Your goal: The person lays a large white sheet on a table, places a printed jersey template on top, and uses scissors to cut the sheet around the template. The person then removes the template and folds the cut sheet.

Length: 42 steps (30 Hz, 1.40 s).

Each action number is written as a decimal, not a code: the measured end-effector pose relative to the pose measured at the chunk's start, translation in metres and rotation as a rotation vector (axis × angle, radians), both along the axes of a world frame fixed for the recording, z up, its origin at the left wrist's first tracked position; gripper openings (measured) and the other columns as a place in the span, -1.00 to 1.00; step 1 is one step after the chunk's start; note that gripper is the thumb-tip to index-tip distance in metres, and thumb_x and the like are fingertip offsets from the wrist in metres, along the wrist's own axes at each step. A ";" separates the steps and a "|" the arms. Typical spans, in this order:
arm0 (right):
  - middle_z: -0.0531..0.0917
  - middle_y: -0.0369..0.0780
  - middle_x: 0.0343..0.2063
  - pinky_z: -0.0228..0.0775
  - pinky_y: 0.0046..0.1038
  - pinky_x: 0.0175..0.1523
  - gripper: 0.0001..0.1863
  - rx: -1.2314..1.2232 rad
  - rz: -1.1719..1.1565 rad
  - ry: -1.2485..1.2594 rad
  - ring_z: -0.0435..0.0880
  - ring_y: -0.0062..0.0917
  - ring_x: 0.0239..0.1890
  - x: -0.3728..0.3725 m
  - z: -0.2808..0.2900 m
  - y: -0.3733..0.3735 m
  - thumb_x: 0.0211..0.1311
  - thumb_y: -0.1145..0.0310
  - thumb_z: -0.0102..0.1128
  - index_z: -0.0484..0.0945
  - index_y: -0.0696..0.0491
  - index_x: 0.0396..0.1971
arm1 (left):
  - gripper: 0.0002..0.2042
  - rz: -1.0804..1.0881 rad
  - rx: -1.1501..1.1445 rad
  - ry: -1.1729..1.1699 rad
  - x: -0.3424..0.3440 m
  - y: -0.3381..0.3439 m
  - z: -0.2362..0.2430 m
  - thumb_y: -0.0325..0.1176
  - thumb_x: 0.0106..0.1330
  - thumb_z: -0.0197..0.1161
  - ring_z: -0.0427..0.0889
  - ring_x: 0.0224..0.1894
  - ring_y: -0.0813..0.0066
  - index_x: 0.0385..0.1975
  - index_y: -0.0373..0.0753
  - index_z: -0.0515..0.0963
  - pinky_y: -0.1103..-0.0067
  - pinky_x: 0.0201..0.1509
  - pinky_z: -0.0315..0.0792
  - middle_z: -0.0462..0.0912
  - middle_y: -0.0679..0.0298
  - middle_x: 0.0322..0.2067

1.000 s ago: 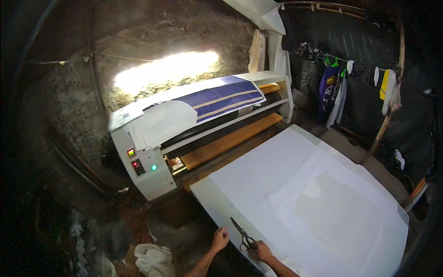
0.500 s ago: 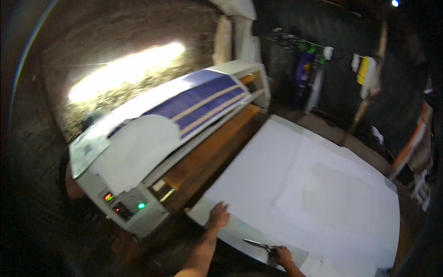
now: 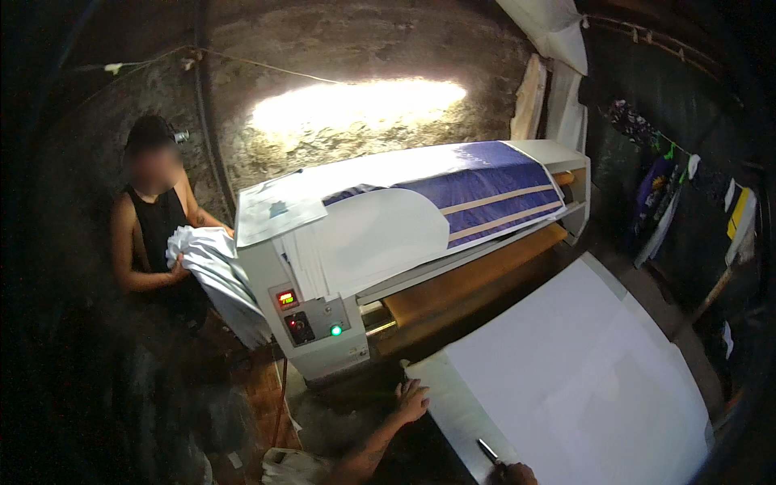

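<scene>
My left hand (image 3: 412, 400) rests at the near left edge of the table (image 3: 457, 404), its fingers stretched out and holding nothing. At the lower edge of the picture, my right hand (image 3: 518, 475) is closed round the handles of a pair of scissors (image 3: 488, 450). Their dark blades point up and left over the table's pale border, and the handles are mostly hidden. A large white sheet (image 3: 566, 364) covers most of the tabletop, just beyond both hands.
Beyond my left hand stands a long roller heat press (image 3: 360, 352) with a lit control panel. White sheets (image 3: 388, 234) and blue printed material (image 3: 485, 194) lie over its top. At the left, a person (image 3: 158, 226) holds bunched white cloth (image 3: 214, 263). Cloths (image 3: 740, 214) hang at the right.
My view has swung left, bringing the person with the white cloth into sight. The scissors now point more steeply upward. My left hand stays at the table edge.
</scene>
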State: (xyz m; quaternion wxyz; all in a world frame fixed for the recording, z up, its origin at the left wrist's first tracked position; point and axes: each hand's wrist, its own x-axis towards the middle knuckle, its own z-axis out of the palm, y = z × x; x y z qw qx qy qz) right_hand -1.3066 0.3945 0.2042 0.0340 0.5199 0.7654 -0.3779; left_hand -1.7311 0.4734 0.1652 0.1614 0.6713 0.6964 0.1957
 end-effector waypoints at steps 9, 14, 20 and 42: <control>0.62 -0.21 -0.67 0.47 -0.39 -0.58 -0.84 -0.271 -0.066 0.476 0.59 -0.45 -0.69 0.007 0.006 0.006 0.16 0.26 0.13 0.58 0.02 -0.41 | -0.28 -0.150 -0.080 0.043 0.100 -0.061 -0.039 0.17 0.27 -0.01 -0.35 0.43 -0.07 0.34 -0.10 0.07 0.01 0.36 -0.14 -0.26 -0.03 0.39; 0.60 -0.11 -0.65 0.39 -0.16 -0.51 -0.77 0.445 0.257 0.032 0.58 -0.19 -0.61 0.016 -0.012 -0.004 0.15 0.18 0.05 0.58 0.02 -0.45 | -0.21 -0.143 -0.441 0.203 0.113 -0.059 0.021 0.16 0.27 0.05 -0.31 0.43 0.01 0.38 -0.13 -0.07 0.04 0.36 -0.09 -0.24 0.02 0.40; 0.62 -0.11 -0.61 0.44 -0.16 -0.44 -0.77 0.550 0.380 0.161 0.60 -0.17 -0.55 0.023 -0.024 -0.006 0.04 0.13 0.14 0.59 -0.08 -0.36 | -0.43 -1.119 -0.300 -1.023 0.198 -0.121 0.261 -0.10 0.40 0.01 0.06 0.37 0.23 0.31 -0.25 0.12 0.38 0.39 0.05 0.09 0.06 0.34; 0.65 -0.05 -0.45 0.47 -0.12 -0.30 -0.66 0.257 0.092 -0.047 0.62 -0.12 -0.37 0.023 -0.001 -0.016 -0.11 0.10 0.29 0.58 0.00 -0.35 | -0.47 -1.597 -0.473 -1.005 0.233 -0.138 0.331 -0.14 0.40 0.02 0.16 0.34 0.22 0.27 -0.30 0.18 0.40 0.38 0.09 0.18 0.04 0.30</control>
